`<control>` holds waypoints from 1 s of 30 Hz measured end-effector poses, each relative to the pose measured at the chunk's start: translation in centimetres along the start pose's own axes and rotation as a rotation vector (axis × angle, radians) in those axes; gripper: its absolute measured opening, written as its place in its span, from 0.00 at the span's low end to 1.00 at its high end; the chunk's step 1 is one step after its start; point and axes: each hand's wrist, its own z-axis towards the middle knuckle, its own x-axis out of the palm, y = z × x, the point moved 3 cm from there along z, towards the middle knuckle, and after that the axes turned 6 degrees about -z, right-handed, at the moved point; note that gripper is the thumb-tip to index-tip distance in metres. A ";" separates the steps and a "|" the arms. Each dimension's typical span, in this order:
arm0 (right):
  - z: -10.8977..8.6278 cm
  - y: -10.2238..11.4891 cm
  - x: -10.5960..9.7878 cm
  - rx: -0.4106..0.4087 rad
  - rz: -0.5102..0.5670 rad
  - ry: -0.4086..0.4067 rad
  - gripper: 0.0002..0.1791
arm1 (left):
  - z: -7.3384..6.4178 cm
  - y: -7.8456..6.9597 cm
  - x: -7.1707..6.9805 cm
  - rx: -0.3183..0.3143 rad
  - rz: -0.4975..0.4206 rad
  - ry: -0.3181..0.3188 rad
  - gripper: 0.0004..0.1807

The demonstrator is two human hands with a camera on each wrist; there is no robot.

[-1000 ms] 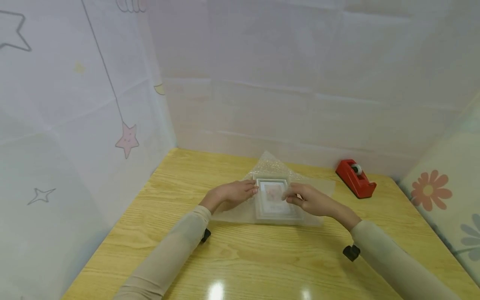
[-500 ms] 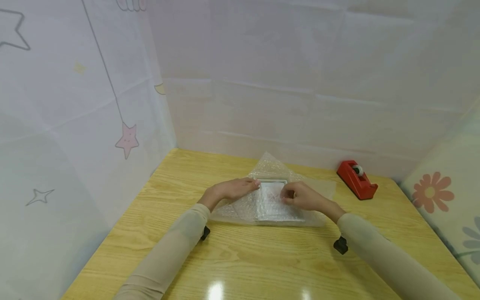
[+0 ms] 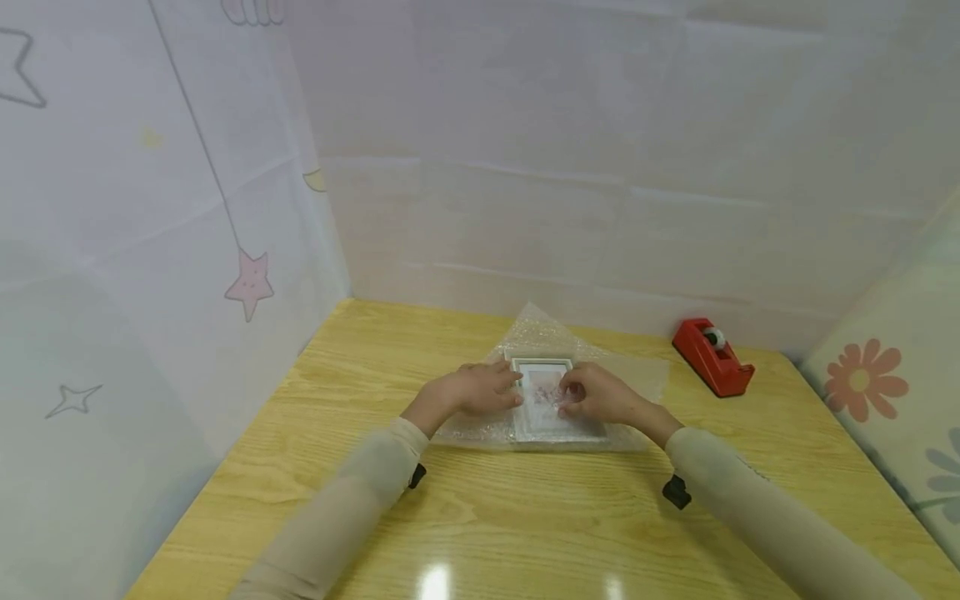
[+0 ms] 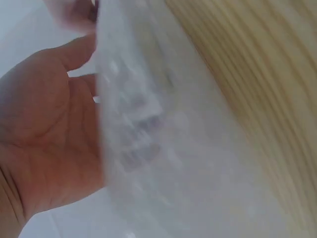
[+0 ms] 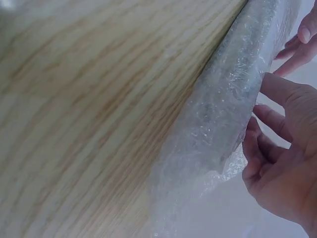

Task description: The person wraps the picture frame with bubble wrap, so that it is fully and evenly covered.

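Observation:
A white picture frame (image 3: 557, 423) with a small pinkish picture lies flat on a sheet of clear bubble wrap (image 3: 531, 332). My left hand (image 3: 483, 389) rests along the frame's left side with its fingers extended. In the left wrist view, bubble wrap (image 4: 143, 163) hides the fingertips of that hand. Over the frame's right half, my right hand (image 3: 606, 395) has thumb and forefinger brought together, pinching the bubble wrap. The right wrist view shows its thumb at the edge of the wrap (image 5: 218, 109), with the other fingers curled behind it.
A red tape dispenser (image 3: 712, 358) with a white roll stands at the back right of the wooden table (image 3: 480, 517). Printed cloth walls (image 3: 525, 208) close off the back and both sides.
My right hand has closed its thumb and fingers over the frame. My left hand lifted off a little and spread its fingers. The picture shows more plainly than half a second ago.

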 end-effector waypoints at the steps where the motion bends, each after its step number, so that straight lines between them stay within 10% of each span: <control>1: -0.1 0.0 -0.1 0.022 -0.024 -0.006 0.16 | -0.2 -0.9 0.2 -0.029 0.050 -0.009 0.34; 10: -0.4 -0.1 0.4 0.041 -0.083 -0.071 0.18 | -0.1 -4.7 3.7 -0.050 0.206 -0.005 0.44; 18: -1.5 0.9 1.0 -0.226 -0.185 -0.095 0.03 | -0.4 -4.9 4.3 -0.057 0.203 0.037 0.45; 30: -3.7 2.0 1.0 -0.441 -0.444 -0.072 0.11 | 0.2 -5.1 3.5 -0.036 0.211 0.016 0.46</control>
